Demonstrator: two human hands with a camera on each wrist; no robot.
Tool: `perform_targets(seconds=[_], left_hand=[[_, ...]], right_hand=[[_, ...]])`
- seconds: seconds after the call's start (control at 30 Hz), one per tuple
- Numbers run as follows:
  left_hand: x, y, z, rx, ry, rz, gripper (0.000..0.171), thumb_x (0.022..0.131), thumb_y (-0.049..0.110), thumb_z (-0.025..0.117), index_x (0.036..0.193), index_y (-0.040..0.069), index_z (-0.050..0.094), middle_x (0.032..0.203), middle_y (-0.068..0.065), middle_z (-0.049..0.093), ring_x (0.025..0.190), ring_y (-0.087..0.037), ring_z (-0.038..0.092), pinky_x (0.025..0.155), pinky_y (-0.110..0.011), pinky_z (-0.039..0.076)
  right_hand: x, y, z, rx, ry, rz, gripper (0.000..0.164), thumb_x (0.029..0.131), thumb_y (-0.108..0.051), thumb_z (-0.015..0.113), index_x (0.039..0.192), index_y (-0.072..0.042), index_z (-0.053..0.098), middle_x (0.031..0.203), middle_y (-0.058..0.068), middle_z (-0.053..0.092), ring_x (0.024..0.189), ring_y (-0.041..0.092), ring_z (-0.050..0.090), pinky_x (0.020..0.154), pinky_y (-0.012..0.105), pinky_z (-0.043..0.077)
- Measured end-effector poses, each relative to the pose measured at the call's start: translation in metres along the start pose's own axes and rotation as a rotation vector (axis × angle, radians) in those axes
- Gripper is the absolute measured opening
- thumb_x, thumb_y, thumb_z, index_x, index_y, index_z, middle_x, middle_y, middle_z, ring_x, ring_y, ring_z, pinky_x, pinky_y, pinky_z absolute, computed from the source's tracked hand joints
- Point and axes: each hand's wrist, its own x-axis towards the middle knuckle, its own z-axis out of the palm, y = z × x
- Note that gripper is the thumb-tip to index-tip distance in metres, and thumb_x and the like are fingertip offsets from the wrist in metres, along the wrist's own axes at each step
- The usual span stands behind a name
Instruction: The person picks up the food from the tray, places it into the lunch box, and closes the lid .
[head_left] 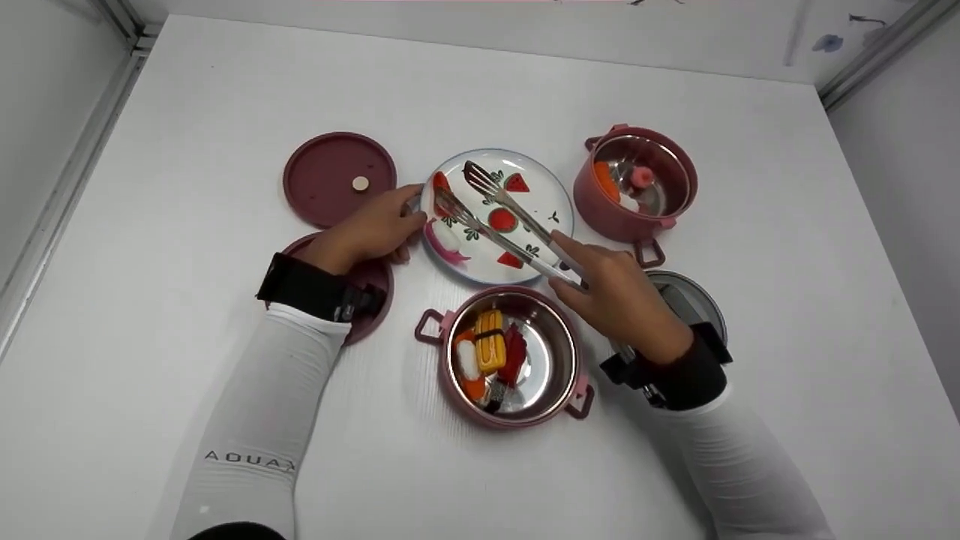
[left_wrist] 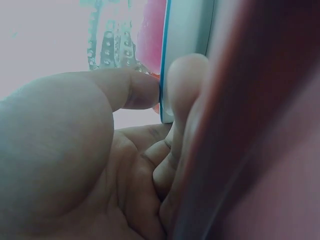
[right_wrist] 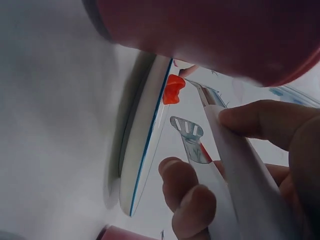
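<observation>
My left hand (head_left: 375, 229) pinches the left rim of a white plate (head_left: 544, 187) painted with watermelon slices. In the left wrist view, the thumb lies on top of the plate's edge (left_wrist: 187, 35) and a finger sits beneath. My right hand (head_left: 619, 292) grips metal tongs with white handles (right_wrist: 245, 185), their arms spread apart over the plate. Nothing is between the slotted tips. On the plate's left side lie a red-orange toy food piece (head_left: 441, 182), close to the lower tip, and a pink-and-white piece (head_left: 448, 238).
In front stands a pink pot (head_left: 559, 352) containing several toy sushi pieces (head_left: 490, 341). Another pink pot (head_left: 600, 210) with toy food is at the back right. Two maroon round lids (head_left: 322, 180) lie left, one under my left wrist. A glass lid (head_left: 709, 300) is partly hidden by my right hand.
</observation>
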Motion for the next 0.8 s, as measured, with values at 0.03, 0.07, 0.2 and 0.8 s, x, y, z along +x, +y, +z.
perform_targets(seconds=[0.03, 0.07, 0.2, 0.8], left_hand=[[0.0002, -0.0003, 0.0004, -0.001, -0.001, -0.006, 0.044, 0.104, 0.022, 0.043, 0.148, 0.021, 0.041, 0.076, -0.008, 0.056, 0.048, -0.013, 0.057, 0.048, -0.028, 0.052], [0.0003, -0.0003, 0.0007, 0.001, -0.003, -0.009, 0.045, 0.104, 0.022, 0.043, 0.149, 0.021, 0.04, 0.076, -0.008, 0.056, 0.048, -0.014, 0.057, 0.048, -0.028, 0.052], [0.0013, -0.0001, 0.0017, 0.002, -0.007, -0.024, 0.046, 0.104, 0.024, 0.043, 0.15, 0.023, 0.039, 0.078, -0.009, 0.056, 0.05, -0.015, 0.058, 0.049, -0.028, 0.053], [-0.0001, 0.0014, -0.0008, 0.007, -0.006, -0.018, 0.049, 0.104, 0.022, 0.043, 0.152, 0.021, 0.036, 0.078, -0.008, 0.057, 0.048, -0.013, 0.058, 0.048, -0.028, 0.053]], right_hand=[[0.0001, 0.0, 0.001, -0.001, -0.007, 0.003, 0.061, 0.092, -0.021, 0.072, 0.148, -0.011, 0.049, 0.096, 0.01, 0.071, 0.07, 0.02, 0.054, 0.066, 0.031, 0.048], [0.0002, 0.0002, 0.0021, -0.003, -0.014, 0.005, 0.061, 0.093, -0.022, 0.071, 0.148, -0.012, 0.049, 0.1, 0.01, 0.072, 0.072, 0.02, 0.056, 0.067, 0.032, 0.048], [0.0006, 0.0015, 0.0058, -0.006, -0.03, -0.016, 0.06, 0.094, -0.024, 0.07, 0.148, -0.013, 0.049, 0.11, 0.01, 0.073, 0.076, 0.018, 0.059, 0.071, 0.033, 0.05], [0.0025, -0.0006, 0.0075, -0.02, 0.013, -0.017, 0.052, 0.094, -0.012, 0.068, 0.144, -0.009, 0.054, 0.078, 0.006, 0.066, 0.06, 0.016, 0.051, 0.061, 0.031, 0.048]])
